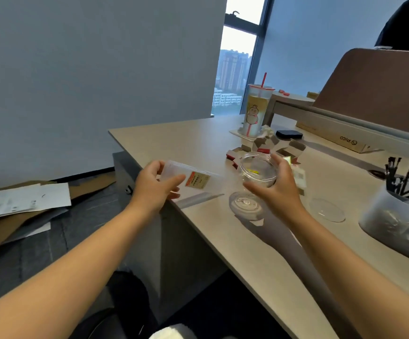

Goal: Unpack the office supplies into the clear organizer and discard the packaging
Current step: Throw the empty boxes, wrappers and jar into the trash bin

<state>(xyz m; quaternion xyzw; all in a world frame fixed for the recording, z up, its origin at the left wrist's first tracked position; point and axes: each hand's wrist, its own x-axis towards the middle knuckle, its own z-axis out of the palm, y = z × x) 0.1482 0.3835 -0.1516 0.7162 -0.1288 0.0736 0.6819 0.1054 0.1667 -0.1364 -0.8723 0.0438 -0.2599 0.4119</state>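
Head view: my left hand (153, 184) pinches a clear packet (191, 178) over the desk (174, 140) edge; my right hand (275, 185) cups the clear jar (258, 168) above its lid (246, 204). Packet looks light, floppy, slippery; best gripped at its edge.

Near the desk's (223, 241) left edge, a flat packet (193, 178) held in the left hand (153, 185). Just right of it, a round jar (258, 171) held above the desk in the right hand (278, 189). Under the jar, a lid (246, 204); farther right, a second lid (327, 209). Behind the jar, opened small boxes (269, 145), then a cup (257, 110). At the right edge, a bin (394, 216), possibly with brushes (401, 177) in it.
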